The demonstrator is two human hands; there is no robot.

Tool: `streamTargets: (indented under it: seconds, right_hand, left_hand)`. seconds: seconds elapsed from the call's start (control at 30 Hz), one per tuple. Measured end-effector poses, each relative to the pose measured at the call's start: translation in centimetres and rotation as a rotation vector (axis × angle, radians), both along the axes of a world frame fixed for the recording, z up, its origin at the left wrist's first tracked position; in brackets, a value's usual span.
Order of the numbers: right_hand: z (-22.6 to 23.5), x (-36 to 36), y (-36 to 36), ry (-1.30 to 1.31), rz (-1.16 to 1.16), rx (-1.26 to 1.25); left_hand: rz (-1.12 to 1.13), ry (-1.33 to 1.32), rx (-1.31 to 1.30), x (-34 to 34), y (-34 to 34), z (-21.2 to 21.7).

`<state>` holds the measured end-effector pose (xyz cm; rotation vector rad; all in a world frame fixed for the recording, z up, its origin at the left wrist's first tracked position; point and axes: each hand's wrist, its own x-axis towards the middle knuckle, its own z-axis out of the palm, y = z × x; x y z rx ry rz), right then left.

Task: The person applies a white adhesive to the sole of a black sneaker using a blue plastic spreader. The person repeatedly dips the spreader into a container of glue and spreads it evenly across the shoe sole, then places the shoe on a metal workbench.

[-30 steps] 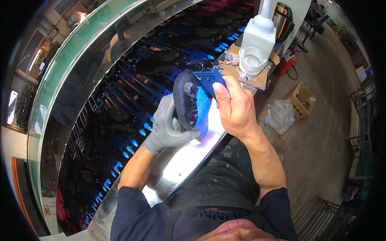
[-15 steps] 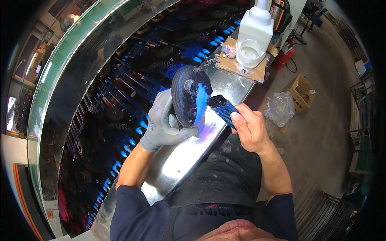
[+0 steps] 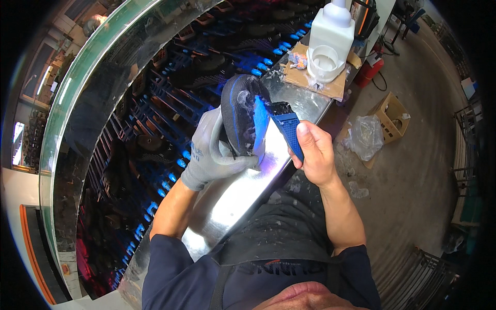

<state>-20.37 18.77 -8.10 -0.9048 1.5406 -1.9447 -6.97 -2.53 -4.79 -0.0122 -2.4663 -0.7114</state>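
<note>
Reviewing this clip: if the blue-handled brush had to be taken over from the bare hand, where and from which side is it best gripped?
Probably by the flat blue handle of the brush, from the person's right. The right hand pinches it there, thumb on top, while the bristle end lies against the shoe held by the gloved left hand, so that end is blocked.

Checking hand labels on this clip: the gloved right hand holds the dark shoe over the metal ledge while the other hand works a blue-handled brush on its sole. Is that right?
Not quite. In the head view the gloved hand holding the dark shoe is the left hand; the bare right hand works the blue-handled brush. The rest holds.
</note>
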Motion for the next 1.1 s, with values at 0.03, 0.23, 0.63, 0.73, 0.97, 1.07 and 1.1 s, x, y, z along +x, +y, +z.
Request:
streamTargets:
  seconds: [0.03, 0.23, 0.63, 0.73, 0.97, 1.07, 1.1]
  right_hand:
    - [0.0, 0.0, 0.1, 0.004, -0.015, 0.016]
    - [2.3, -1.3, 0.5, 0.568, -0.238, 0.125]
    - [8.0, -2.7, 2.4, 1.559, 0.061, 0.602]
    - [4.7, -4.3, 4.4, 1.325, 0.025, 0.582]
    - [-2.2, -2.2, 4.2, -0.127, -0.057, 0.127]
    - [-3.7, -1.8, 3.4, -0.354, 0.073, -0.075]
    - [-3.9, -1.7, 3.4, -0.433, 0.108, -0.137]
  left_hand:
    - [-0.003, 0.008, 0.0, 0.0, -0.1, -0.2]
    - [0.003, -0.007, 0.056, 0.0, -0.4, -0.8]
    - [-0.069, 0.047, 0.007, -0.5, -0.1, -0.7]
    - [-0.077, 0.061, 0.009, -0.6, -0.4, -0.5]
    - [-0.03, -0.011, 0.137, 0.4, -1.1, -1.1]
    - [-0.051, -0.014, 0.132, 0.5, -1.2, -0.6]
    - [-0.087, -0.018, 0.135, 0.3, -1.4, 0.0]
